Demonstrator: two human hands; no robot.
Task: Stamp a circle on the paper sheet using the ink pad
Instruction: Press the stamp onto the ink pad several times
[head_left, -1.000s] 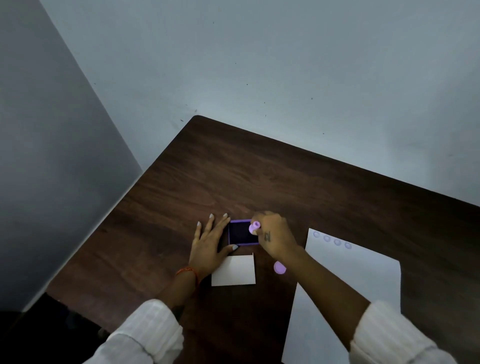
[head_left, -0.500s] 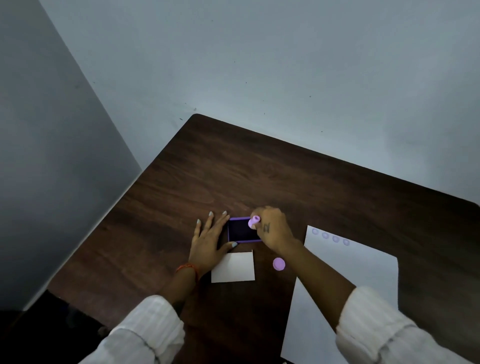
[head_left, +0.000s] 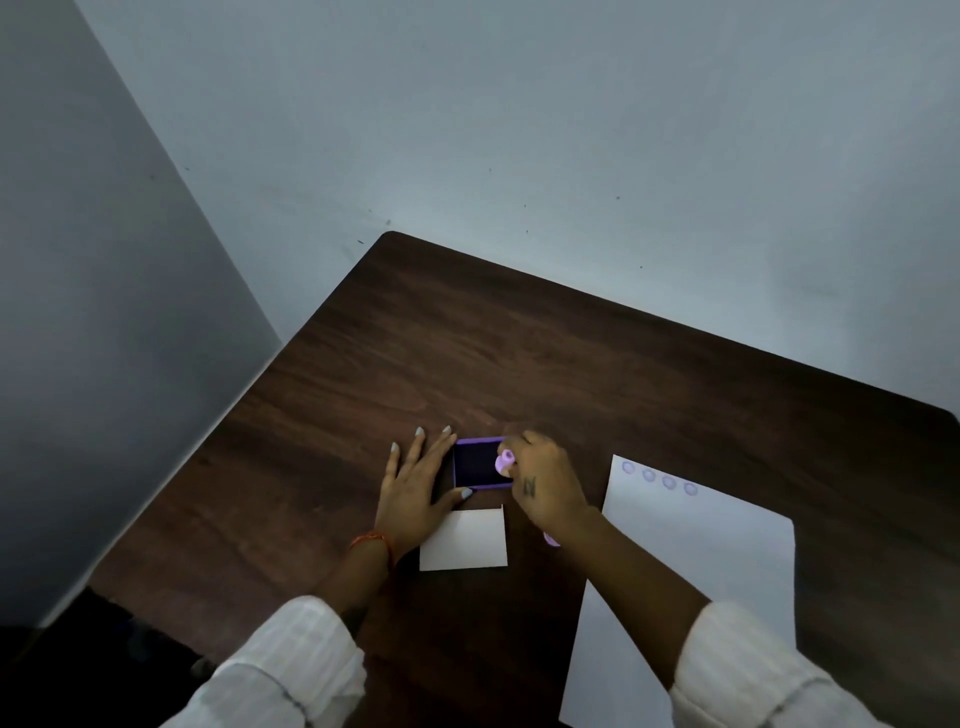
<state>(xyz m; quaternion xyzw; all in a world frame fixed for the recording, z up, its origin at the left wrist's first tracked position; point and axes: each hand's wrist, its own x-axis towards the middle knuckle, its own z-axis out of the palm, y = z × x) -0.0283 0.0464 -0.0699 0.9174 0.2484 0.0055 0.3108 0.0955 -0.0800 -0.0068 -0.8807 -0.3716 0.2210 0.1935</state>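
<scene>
A purple-framed ink pad (head_left: 475, 463) with a dark inked face lies open on the brown table (head_left: 519, 364). My left hand (head_left: 415, 488) rests flat beside its left edge, thumb touching the pad's near corner. My right hand (head_left: 545, 486) pinches a small lilac stamp (head_left: 505, 461), held down on the pad's right side. The white paper sheet (head_left: 691, 571) lies to the right, with several purple circles (head_left: 658, 479) printed in a row along its top edge.
A small white card (head_left: 463, 540) lies just below the ink pad. A lilac round cap (head_left: 551, 540) peeks out from under my right wrist. The table's far left corner meets grey walls.
My right hand keeps the stamp on the ink pad with only a slight shift. The lilac cap is now mostly hidden by my right wrist. My left hand stays put.
</scene>
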